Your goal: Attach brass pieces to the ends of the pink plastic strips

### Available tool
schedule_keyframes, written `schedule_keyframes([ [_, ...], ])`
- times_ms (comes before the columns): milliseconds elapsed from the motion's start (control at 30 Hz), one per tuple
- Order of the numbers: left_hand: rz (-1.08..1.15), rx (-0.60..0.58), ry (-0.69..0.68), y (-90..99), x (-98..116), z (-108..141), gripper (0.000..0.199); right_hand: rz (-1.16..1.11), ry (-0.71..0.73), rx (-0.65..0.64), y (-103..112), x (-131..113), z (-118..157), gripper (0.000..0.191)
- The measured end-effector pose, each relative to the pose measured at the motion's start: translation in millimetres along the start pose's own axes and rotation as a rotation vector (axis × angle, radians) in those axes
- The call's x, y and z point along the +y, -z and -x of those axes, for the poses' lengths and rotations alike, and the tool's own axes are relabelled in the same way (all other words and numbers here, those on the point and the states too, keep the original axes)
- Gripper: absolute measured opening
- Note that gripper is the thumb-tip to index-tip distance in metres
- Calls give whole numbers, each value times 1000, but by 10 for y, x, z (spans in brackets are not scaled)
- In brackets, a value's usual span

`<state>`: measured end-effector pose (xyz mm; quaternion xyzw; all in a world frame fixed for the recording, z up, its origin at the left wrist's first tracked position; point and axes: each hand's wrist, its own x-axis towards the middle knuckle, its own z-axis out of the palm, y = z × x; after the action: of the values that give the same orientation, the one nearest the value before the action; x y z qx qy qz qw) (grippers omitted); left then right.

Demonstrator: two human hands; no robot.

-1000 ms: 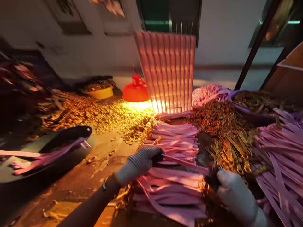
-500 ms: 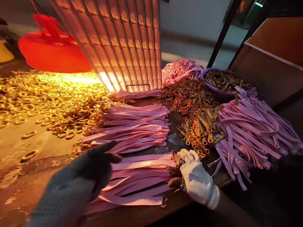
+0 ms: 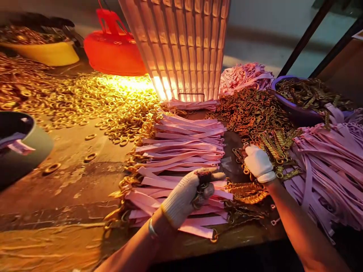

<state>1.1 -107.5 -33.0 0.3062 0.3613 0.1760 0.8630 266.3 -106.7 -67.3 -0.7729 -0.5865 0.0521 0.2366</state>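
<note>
My left hand (image 3: 190, 192), in a white knit glove with dark fingertips, hangs over a row of flat pink straps (image 3: 172, 141). Its fingers are curled; what lies between them, if anything, is too dark to make out. Gold rings (image 3: 124, 189) sit at the straps' left ends. My right hand (image 3: 258, 163), also white-gloved, is closed at the near edge of a pile of gold metal links (image 3: 252, 113), its fingertips among them. Beside my left hand, a bunch of gold links (image 3: 246, 192) lies at the straps' right ends.
A red lamp (image 3: 115, 53) hangs over heaped gold rings (image 3: 124, 102), beside an upright ribbed panel (image 3: 181, 49). A purple basin (image 3: 295, 107) of metal links and more pink straps (image 3: 326, 166) stand right. On the left are a dark tub (image 3: 36, 147) and a yellow basin (image 3: 56, 53).
My right hand has left the straps' ends and moved to the link pile. My left hand has come right, over the straps, its fingers now curled. The view has swung left.
</note>
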Motion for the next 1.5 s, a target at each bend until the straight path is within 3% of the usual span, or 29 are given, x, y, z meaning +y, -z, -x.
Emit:
schedule_keyframes([
  [133, -33, -25, 1, 1, -37, 35, 38, -270, 25, 145, 223, 92, -113, 30],
  [233, -28, -12, 14, -18, -64, 63, 42, -654, 86, 362, 353, 0, -109, 31],
  [300, -20, 0, -48, -41, -78, 85, 39, -778, 144, 417, 414, -120, -18, 27],
  [367, -17, 3, -127, -67, -88, 106, 36, -694, 245, 316, 453, -261, 142, 28],
  [467, -16, 29, -181, -95, -112, 125, 39, -492, 447, 40, 462, -453, 433, 40],
  [567, -1, 53, -216, -109, -151, 131, 46, -309, 510, -118, 410, -570, 681, 46],
  [667, 27, 50, -257, -130, -170, 146, 50, -117, 508, -128, 354, -642, 853, 51],
  [767, 86, 67, -206, -172, -147, 171, 46, 91, 480, -112, 355, -731, 970, 47],
  [900, 153, 73, -257, -239, -129, 174, 52, 150, 256, -182, 391, -853, 1012, 25],
  [1000, 99, 74, -374, -278, -178, 106, 62, -59, 143, -282, 333, -897, 946, 17],
  [1100, 41, 77, -471, -304, -241, 15, 65, -459, 129, -350, 171, -916, 855, 21],
  [1200, -27, 62, -526, -318, -259, -14, 64, -772, 46, -303, -22, -916, 792, 19],
  [1300, -148, 54, -505, -291, -240, 11, 59, -849, -44, -259, -133, -886, 766, 20],
  [1400, -411, 189, -515, -215, -218, 12, 42, -665, -19, -225, -78, -855, 765, 20],
  [1500, -683, 301, -641, -150, -187, -14, 29, -155, 109, -152, 103, -872, 775, 9],
])
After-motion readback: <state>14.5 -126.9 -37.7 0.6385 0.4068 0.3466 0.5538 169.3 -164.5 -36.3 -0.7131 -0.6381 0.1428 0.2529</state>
